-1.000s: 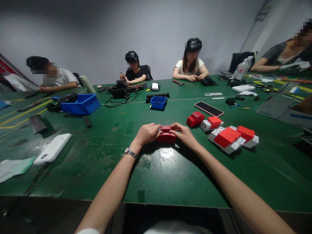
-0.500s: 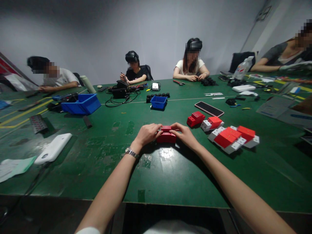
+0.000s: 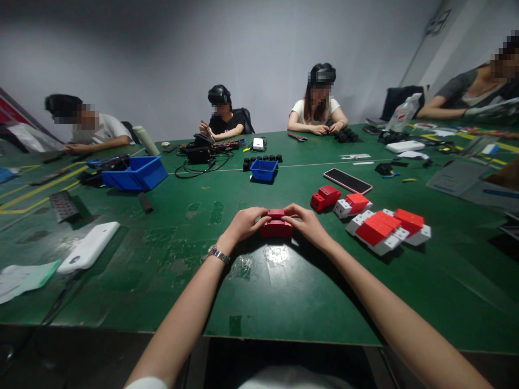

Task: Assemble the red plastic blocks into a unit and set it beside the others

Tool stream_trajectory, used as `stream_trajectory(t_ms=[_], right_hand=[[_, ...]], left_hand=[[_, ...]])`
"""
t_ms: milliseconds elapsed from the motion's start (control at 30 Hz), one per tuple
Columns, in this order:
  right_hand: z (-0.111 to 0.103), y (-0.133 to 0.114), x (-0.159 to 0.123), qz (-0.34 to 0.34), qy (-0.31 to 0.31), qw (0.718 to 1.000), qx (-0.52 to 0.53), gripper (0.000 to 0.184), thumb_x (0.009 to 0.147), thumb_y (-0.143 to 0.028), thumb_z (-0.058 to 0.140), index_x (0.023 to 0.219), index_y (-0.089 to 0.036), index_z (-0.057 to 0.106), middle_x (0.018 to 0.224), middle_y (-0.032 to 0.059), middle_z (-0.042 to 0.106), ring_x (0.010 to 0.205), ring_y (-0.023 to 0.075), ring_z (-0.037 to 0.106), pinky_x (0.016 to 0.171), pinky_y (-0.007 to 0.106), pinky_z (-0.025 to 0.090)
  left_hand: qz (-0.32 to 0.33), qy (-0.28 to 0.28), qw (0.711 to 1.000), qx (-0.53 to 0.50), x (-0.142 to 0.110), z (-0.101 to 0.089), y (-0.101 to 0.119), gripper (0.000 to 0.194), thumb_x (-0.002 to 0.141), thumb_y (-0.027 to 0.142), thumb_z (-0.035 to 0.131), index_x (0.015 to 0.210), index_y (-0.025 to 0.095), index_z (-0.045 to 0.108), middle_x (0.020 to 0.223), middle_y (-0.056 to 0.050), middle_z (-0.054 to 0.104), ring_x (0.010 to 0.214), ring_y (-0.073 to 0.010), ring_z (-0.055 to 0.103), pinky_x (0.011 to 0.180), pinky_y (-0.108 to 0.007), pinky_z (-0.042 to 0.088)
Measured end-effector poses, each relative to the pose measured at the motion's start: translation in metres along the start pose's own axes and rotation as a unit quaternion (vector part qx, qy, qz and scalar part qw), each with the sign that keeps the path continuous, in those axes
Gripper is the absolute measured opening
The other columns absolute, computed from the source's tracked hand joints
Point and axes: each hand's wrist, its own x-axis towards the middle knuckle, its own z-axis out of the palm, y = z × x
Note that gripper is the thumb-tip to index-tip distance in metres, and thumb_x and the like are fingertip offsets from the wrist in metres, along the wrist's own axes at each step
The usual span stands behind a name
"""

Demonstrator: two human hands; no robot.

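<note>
A red stepped plastic housing [image 3: 277, 230] sits on the green table [image 3: 279, 302] in front of me. My left hand [image 3: 245, 221], with a metal watch at the wrist, grips its left end between thumb and fingers. On the opposite end, my right hand [image 3: 305, 222] holds it the same way. My fingertips cover part of its upper step. To the right stand another red housing [image 3: 325, 198] and several red-and-white ones, among them a small one [image 3: 353, 205], a wide one [image 3: 378, 232] and one beside it [image 3: 412, 226].
Behind the housings lies a phone [image 3: 347, 181]. A small blue bin [image 3: 264, 170] is ahead, a larger blue bin [image 3: 135, 174] farther left. A white power bank [image 3: 90, 246] with a cable lies at left. Several co-workers sit around the table's far side.
The fingers of my left hand have shifted slightly on the housing's left end. My right hand and the housing stay in place.
</note>
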Motion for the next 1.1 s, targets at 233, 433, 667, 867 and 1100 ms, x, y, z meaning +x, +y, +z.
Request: stream_trajectory(t_ms=[233, 433, 667, 867, 1100], right_hand=[[-0.0003, 0.0003, 0.0, -0.003, 0.0, 1.0, 0.0, 0.022, 0.078, -0.037, 0.058, 0.088, -0.018, 0.062, 0.084, 0.0028, 0.067, 0.082, 0.0173, 0.062, 0.081, 0.033, 0.048], [-0.0006, -0.0011, -0.0002, 0.001, -0.002, 1.0, 0.001, 0.022, 0.077, -0.037, 0.058, 0.087, -0.018, 0.062, 0.084, 0.0029, 0.067, 0.081, 0.0178, 0.063, 0.079, 0.034, 0.048], [-0.0004, -0.0006, 0.0004, 0.002, -0.005, 1.0, 0.002, 0.021, 0.077, -0.037, 0.057, 0.088, -0.018, 0.062, 0.085, 0.0032, 0.067, 0.082, 0.018, 0.063, 0.079, 0.033, 0.048], [0.0002, -0.0002, 0.0002, 0.004, -0.004, 1.0, 0.004, 0.022, 0.078, -0.037, 0.058, 0.088, -0.018, 0.062, 0.084, 0.0033, 0.067, 0.081, 0.0177, 0.063, 0.079, 0.033, 0.048], [-0.0004, -0.003, -0.001, 0.007, -0.006, 1.0, 0.002, 0.021, 0.079, -0.036, 0.058, 0.088, -0.018, 0.062, 0.085, 0.0034, 0.067, 0.082, 0.0176, 0.063, 0.078, 0.032, 0.048]], left_hand=[[-0.009, 0.013, 0.999, -0.041, -0.0002, 0.0007, 0.0, 0.029, 0.088, 0.038, 0.045, 0.101, 0.018, 0.061, 0.096, -0.007, 0.067, 0.086, -0.0182, 0.061, 0.075, -0.028, 0.046], [-0.011, 0.021, 0.999, -0.046, -0.0001, 0.0, 0.002, 0.027, 0.087, 0.037, 0.048, 0.101, 0.018, 0.061, 0.093, -0.006, 0.067, 0.084, -0.0177, 0.061, 0.074, -0.028, 0.047], [0.003, 0.027, 0.999, -0.032, -0.0004, 0.0002, 0.0016, 0.026, 0.087, 0.036, 0.048, 0.099, 0.018, 0.061, 0.091, -0.006, 0.067, 0.082, -0.0177, 0.061, 0.073, -0.028, 0.047], [0.009, 0.024, 0.999, -0.02, -0.0008, -0.0001, 0.0014, 0.026, 0.088, 0.037, 0.047, 0.099, 0.017, 0.06, 0.092, -0.007, 0.067, 0.084, -0.018, 0.061, 0.074, -0.028, 0.046], [0.011, 0.022, 1.0, -0.006, -0.0007, 0.0002, 0.0007, 0.027, 0.088, 0.037, 0.046, 0.099, 0.017, 0.06, 0.092, -0.008, 0.067, 0.084, -0.0184, 0.062, 0.074, -0.028, 0.047]])
